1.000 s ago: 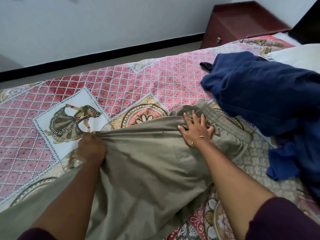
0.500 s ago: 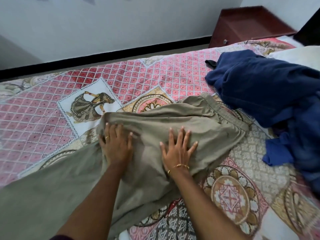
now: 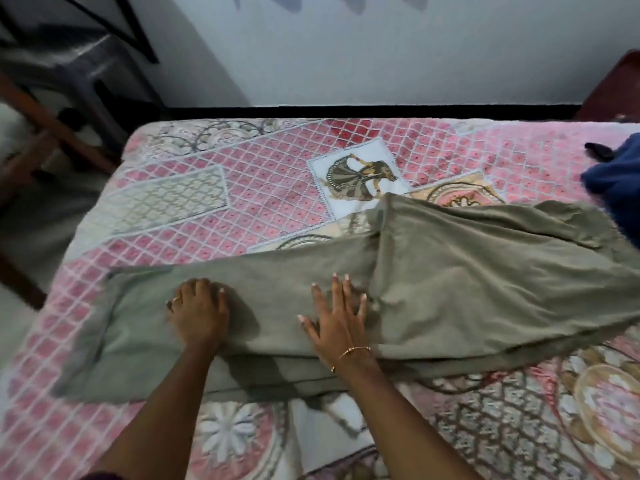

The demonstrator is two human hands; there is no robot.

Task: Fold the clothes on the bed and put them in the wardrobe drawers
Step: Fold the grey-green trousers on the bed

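Smoothing stage: left hand (image 3: 198, 315) and right hand (image 3: 337, 315), apart, press flat on the khaki trousers (image 3: 450, 292); next comes folding them across.

wall (image 3: 381, 46): pale, behind the bed | skirting strip (image 3: 346, 110): black, along the wall's foot | cabinet (image 3: 613, 88): dark red wood, far right edge, only a corner showing | chair (image 3: 65, 81): dark wood and grey frame, blurred, at the upper left
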